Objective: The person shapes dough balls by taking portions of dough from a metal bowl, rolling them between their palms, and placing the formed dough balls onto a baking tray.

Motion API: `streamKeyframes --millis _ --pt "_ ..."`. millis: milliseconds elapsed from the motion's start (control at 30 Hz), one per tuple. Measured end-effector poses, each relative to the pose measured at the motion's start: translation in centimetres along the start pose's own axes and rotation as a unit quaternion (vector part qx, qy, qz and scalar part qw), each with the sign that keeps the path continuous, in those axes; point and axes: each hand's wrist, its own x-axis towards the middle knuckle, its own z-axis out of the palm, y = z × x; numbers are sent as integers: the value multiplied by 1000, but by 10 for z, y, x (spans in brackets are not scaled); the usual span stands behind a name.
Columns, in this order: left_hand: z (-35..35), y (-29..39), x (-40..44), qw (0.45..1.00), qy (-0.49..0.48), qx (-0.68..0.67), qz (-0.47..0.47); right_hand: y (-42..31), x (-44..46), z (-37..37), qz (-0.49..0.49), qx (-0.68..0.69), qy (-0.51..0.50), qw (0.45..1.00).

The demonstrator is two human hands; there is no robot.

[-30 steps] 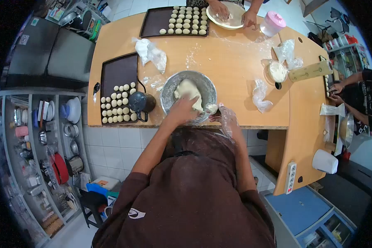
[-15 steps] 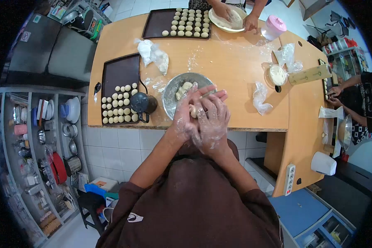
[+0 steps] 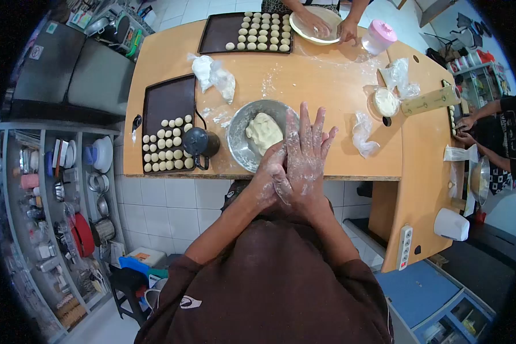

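My right hand (image 3: 305, 163) lies flat across my left hand (image 3: 269, 176), its fingers stretched out and spread, dusted with flour. My left hand is cupped beneath it, and most of its fingers are hidden. The small piece of dough seen between the palms earlier is covered by my right hand now. Just past my hands stands a metal bowl (image 3: 239, 153) with flour on its inner wall. A large pale lump of dough (image 3: 264, 133) lies in that bowl.
Left of the bowl are a dark mug (image 3: 200, 142) and a tray (image 3: 169, 102) with rows of dough balls. Another tray (image 3: 221, 34) lies at the back. A person's hand (image 3: 315, 24) is in a pale bowl (image 3: 304, 38). Plastic bags (image 3: 363, 135) lie on the right.
My right hand has slid forward over my left, its fingers straightening. My left hand has drawn back a little, leaving the lump in the bowl more visible. The piece between my palms is covered.
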Motion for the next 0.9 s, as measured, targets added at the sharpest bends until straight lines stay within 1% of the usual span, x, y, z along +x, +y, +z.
streamKeyframes --millis 33,133,233,267,300,333,400,433,467,500,567,600,633,667,767,800,833,900 --pt "11 5 -2 1000 -12 23 10 1 1 0 -1 0 3 1000" --pt "24 14 -13 986 34 -149 -66 -3 8 -8 26 48 39 998" --pt "46 44 -11 981 14 -193 1 -23 6 -9 -57 145 83 984" --pt "44 43 -2 986 -15 -163 42 -34 4 -10 -92 156 79 980" --pt "42 36 0 992 -17 -115 52 -45 2 -10 -126 168 74 975" --pt "37 26 3 996 -20 -65 62 -46 0 -16 -179 82 44 980" --pt "23 13 -1 999 -6 4 44 -41 11 -13 -155 83 44 983" --pt "14 7 -14 1000 13 21 15 -39 16 -12 -143 84 45 985" --pt "6 2 -27 999 31 37 -13 -40 22 -18 -58 132 41 989" --pt "16 14 -26 999 29 -3 -28 -39 26 -22 28 178 38 983" --pt "35 37 -24 994 30 -82 -59 -20 30 -22 -47 142 19 989" --pt "38 50 -22 991 -1 -134 -7 -12 29 -19 -85 123 9 989" --pt "37 58 -18 981 -32 -185 47 -16 18 1 -123 128 22 984" --pt "35 56 -6 985 -4 -143 101 -23 4 17 -161 133 36 977" --pt "7 19 8 998 -30 -17 60 -48 -8 -7 -296 12 -21 955" --pt "4 6 2 999 -27 -1 43 -51 4 -10 -271 49 -3 961" --pt "5 -3 -4 999 -25 14 27 -44 9 -7 -251 52 0 967" --pt "3 11 -29 990 -11 122 -69 -17 19 4 -215 57 9 975"
